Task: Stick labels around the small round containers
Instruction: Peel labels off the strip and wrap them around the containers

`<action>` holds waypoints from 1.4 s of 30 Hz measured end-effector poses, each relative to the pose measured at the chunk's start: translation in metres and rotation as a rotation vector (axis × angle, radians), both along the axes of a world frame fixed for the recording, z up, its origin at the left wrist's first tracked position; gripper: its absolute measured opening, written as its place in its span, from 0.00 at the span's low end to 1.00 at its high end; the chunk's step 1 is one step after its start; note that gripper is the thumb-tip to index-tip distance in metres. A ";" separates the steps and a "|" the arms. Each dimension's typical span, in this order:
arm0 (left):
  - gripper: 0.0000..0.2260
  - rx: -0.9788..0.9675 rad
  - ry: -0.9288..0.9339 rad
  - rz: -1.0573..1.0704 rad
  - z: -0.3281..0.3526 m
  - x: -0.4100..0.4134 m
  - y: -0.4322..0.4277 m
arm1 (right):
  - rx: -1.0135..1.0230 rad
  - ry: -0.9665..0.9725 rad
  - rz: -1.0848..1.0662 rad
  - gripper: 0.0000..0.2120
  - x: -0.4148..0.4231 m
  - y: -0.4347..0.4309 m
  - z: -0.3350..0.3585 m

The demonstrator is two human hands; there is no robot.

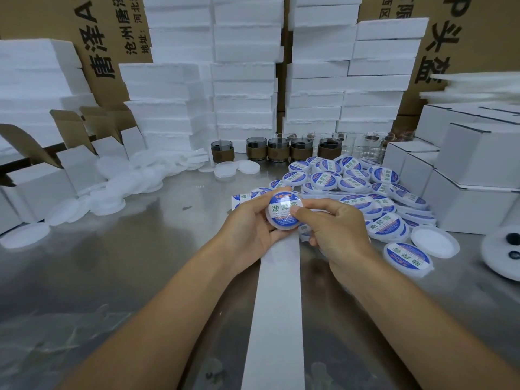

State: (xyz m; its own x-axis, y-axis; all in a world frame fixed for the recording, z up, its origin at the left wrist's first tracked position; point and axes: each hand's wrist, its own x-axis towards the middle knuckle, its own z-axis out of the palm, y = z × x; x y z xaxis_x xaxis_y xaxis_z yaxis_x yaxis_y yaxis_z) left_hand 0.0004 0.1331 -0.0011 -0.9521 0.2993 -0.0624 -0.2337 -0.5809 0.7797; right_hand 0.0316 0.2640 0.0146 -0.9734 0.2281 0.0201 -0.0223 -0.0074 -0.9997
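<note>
Left hand (pixel 250 226) gripping labelled round container (pixel 284 211), right hand (pixel 334 229) thumb pressing its label, fingers curled, white backing strip (pixel 277 305) on steel bench (pixel 112 277), labelled containers pile (pixel 363 187) beside

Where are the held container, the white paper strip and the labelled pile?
held container (pixel 284 211): head view, top label centre.
white paper strip (pixel 277 305): head view, bare middle.
labelled pile (pixel 323 180): head view, one lid's label.

You get even, cool overhead light, soft glare on the steel surface (pixel 140 263), and wide-angle bending at the edges.
</note>
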 end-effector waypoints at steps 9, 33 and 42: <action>0.12 -0.032 0.003 -0.003 0.000 0.001 0.000 | -0.073 -0.056 0.032 0.05 -0.001 0.001 0.001; 0.13 -0.009 0.009 -0.031 0.004 0.006 0.002 | -0.091 -0.078 0.069 0.04 -0.001 0.002 0.002; 0.13 -0.069 0.063 -0.020 0.006 0.007 0.003 | -0.090 -0.078 0.061 0.05 -0.001 0.001 0.003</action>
State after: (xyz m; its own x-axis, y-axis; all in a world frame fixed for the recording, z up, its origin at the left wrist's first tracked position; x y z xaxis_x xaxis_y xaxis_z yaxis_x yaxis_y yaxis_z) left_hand 0.0075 0.1359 0.0047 -0.9486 0.3155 -0.0241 -0.1944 -0.5210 0.8312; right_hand 0.0304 0.2650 0.0175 -0.9833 0.1660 -0.0745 0.0591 -0.0960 -0.9936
